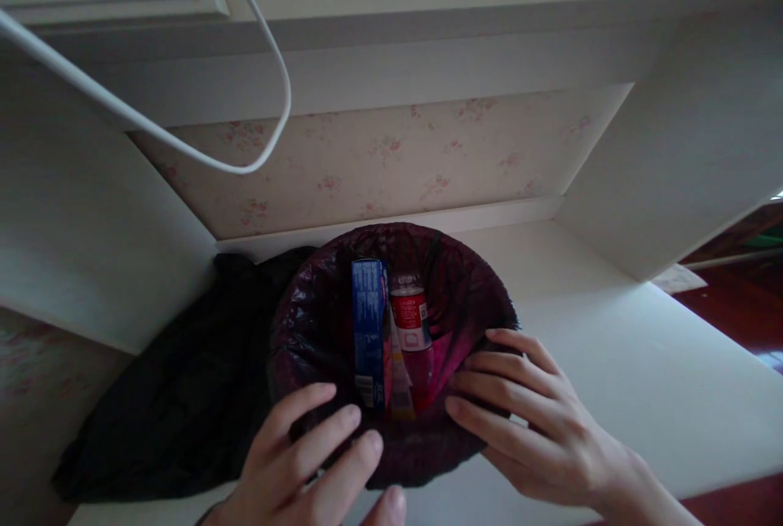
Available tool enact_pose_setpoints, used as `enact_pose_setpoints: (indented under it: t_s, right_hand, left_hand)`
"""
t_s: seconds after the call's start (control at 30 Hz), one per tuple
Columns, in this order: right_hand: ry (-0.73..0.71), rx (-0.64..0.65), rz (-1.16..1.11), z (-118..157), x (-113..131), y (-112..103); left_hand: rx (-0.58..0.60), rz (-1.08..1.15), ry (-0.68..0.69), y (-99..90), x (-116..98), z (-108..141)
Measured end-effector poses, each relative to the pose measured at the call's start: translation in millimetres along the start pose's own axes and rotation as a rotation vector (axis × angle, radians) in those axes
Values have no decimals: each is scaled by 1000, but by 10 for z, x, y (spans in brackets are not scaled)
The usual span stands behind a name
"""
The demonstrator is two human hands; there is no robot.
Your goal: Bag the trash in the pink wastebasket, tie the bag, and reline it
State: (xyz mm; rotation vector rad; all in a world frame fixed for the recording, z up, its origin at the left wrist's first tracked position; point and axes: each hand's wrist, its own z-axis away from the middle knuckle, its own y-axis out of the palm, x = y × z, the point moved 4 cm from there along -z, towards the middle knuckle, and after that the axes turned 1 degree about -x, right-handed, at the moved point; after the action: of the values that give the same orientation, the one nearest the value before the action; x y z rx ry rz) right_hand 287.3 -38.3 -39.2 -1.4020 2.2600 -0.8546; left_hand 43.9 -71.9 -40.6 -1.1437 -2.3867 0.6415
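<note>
A round bin lined with a dark purple trash bag [483, 289] stands on the white surface. Inside it are a blue box [368, 330], a clear plastic bottle with a red label [411, 318] and a pale, flat wrapper or card [400, 387]. My left hand [311, 461] is over the near left rim, fingers spread and holding nothing. At the right rim, my right hand [532, 412] has its fingers hooked over the bag's folded edge, with the thumb partly hidden on the outer side.
Left of the bin lies a crumpled black bag or cloth [183, 379]. A white cable [269, 143] hangs in a loop at the upper left. Behind the white shelf surface [617, 346] is floral wallpaper [391, 155], with white side panels and a ledge above.
</note>
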Motion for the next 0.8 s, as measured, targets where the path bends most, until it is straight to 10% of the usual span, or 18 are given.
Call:
enact_pose_setpoints:
  t_s: [0.17,0.5,0.67,0.8]
  right_hand:
    - [-9,11,7,-111,66,40]
    - [128,-60,-79,350,-167,41]
    - [662,-661,-529,571,-694,219]
    - [824,-710,-720,571,-826,551]
  left_hand:
    - [117,-59,-57,143,-1,-232]
    - [-13,-17,-29,155,265,6]
    - [-476,198,-555,159,494,417]
    - [-639,429,-989,351,634,756]
